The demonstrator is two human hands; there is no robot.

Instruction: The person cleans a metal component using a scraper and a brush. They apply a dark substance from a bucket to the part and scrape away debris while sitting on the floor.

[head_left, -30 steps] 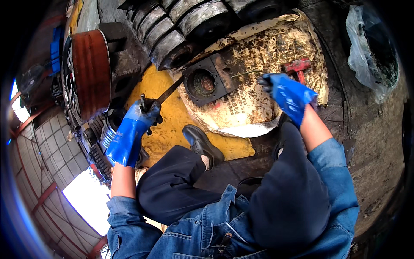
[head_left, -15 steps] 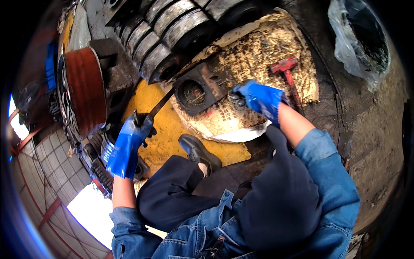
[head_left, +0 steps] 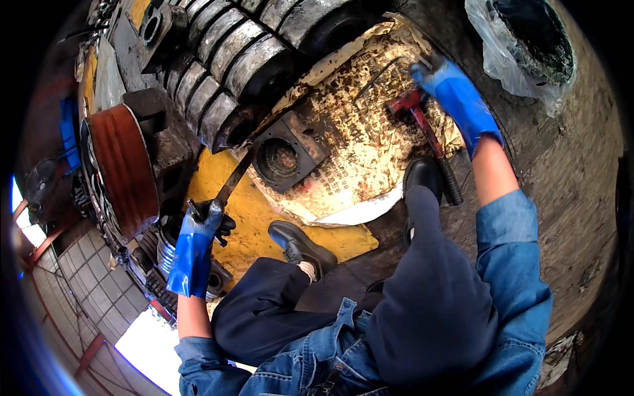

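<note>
My left hand [head_left: 200,232], in a blue rubber glove with dark-stained fingers, is closed round the lower end of a long flat metal bar [head_left: 236,175]. The bar slants up toward a square dark metal block [head_left: 285,157] with a round bore, lying on a greasy sheet. My right hand [head_left: 450,89], gloved alike, is raised above a red hammer [head_left: 413,109]. Its fingers look curled but are slightly blurred, and what they hold cannot be made out. A thin curved dark strip [head_left: 376,79] shows just left of those fingertips; whether it touches them is unclear.
Grooved metal cylinders [head_left: 254,59] stand in rows beyond the sheet [head_left: 370,142]. A rust-red drum [head_left: 123,173] is at the left. At the far right stands a plastic-lined container [head_left: 485,56] with dark contents. My shoes rest by the sheet and the yellow board [head_left: 221,168].
My right hand has moved from beside the block up and right, past the hammer head. The curved strip has come into view. My left hand still grips the bar; the whole view has shifted slightly.
</note>
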